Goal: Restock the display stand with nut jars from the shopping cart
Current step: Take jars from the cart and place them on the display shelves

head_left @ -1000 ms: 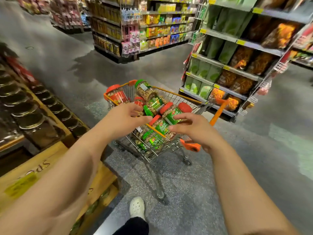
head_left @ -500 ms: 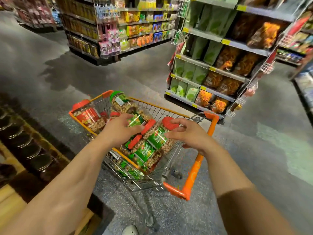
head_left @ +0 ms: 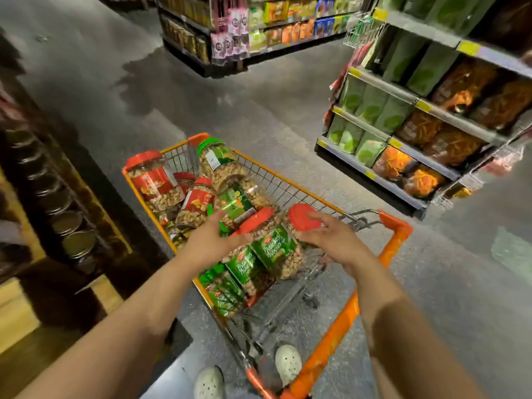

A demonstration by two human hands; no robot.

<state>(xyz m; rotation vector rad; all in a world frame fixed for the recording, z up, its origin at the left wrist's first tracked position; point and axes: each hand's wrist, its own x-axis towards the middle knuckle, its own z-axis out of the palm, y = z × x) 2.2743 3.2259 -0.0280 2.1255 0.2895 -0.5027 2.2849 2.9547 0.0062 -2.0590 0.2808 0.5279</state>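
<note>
a grey speckled floor point(head_left: 259, 105) fills the aisle, with a darker wet-looking patch point(head_left: 161, 79) near its far end. on the right stands a shelf unit point(head_left: 426, 105) with yellow price tags, stocked with green bags point(head_left: 371, 105) on the inner side and orange-brown snack bags point(head_left: 449, 145) toward the outer side. a small wire basket point(head_left: 362, 31) hangs at its upper corner. further back, another shelving row point(head_left: 288, 27) carries colourful packets, with pink packets point(head_left: 230, 33) hanging at its end. two white clogs point(head_left: 288, 364) show at the bottom edge.
</note>
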